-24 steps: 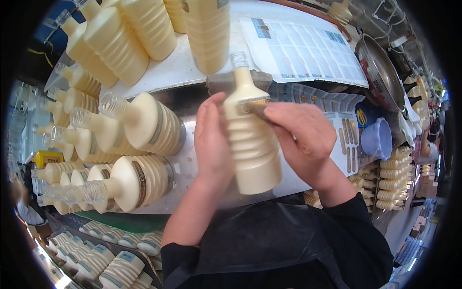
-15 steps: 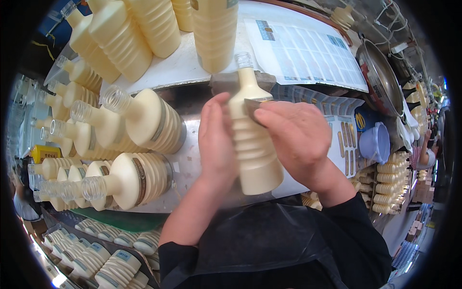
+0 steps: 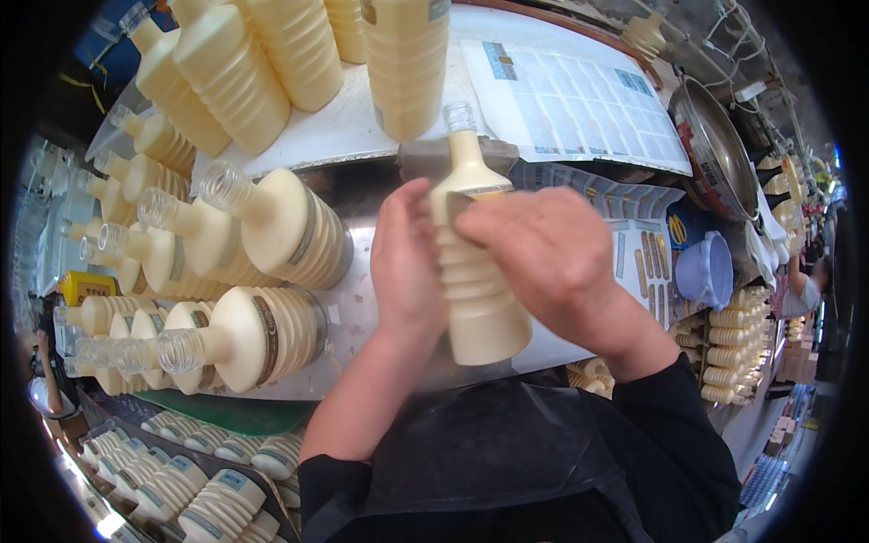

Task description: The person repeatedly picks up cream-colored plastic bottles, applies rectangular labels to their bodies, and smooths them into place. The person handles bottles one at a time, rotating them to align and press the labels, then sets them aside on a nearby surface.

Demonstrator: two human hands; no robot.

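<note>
A cream ribbed bottle (image 3: 484, 312) with a clear glass neck lies tilted in front of me, its neck away from me over a brownish-grey block (image 3: 416, 159). My left hand (image 3: 405, 258) steadies it along the left side, fingers curved against it. My right hand (image 3: 548, 244) pinches a thin dark flat scraper-like piece (image 3: 460, 206) and presses it on the bottle's shoulder. Beside the piece a narrow patterned label strip (image 3: 490, 191) shows on the shoulder; the rest of it is behind the hand.
Several cream bottles (image 3: 237, 344) with shoulder labels lie at the left, necks toward the left. Others (image 3: 240, 86) stand on the white ledge, next to a label sheet (image 3: 579, 100). A second sheet (image 3: 647, 235) of narrow labels, a lilac bucket (image 3: 705, 269) and a metal pan (image 3: 720, 145) are at the right.
My right hand and the dark piece have shifted slightly left across the bottle's shoulder. More of the label strip shows. My left hand stays at the bottle's side.
</note>
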